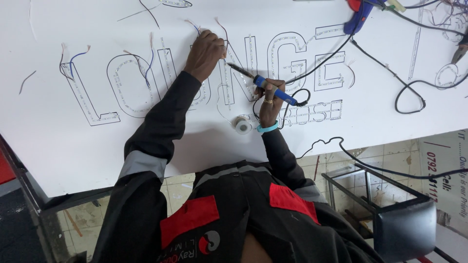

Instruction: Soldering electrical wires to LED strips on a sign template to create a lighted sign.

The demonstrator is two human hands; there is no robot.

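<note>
My left hand [207, 48] rests on a white sign board [73, 151], its fingers pinched on a thin solder wire at an outlined letter lined with LED strips [234, 73]. My right hand [267, 104] grips a blue-handled soldering iron [273, 89]. The iron's dark tip points left, toward my left fingertips, and stops just short of them. A small spool of solder [242, 124] lies on the board beside my right wrist. A thin strand runs up from the spool towards my left hand. The iron's black cord [317, 61] trails off to the upper right.
Short loose wires stick up from the letters on the left [73, 61]. A blue glue gun [356, 17] and tangled black cables [409, 92] lie at the upper right, with pliers [460, 51] at the right edge. A black stool with a metal frame [404, 226] stands below the board's near edge.
</note>
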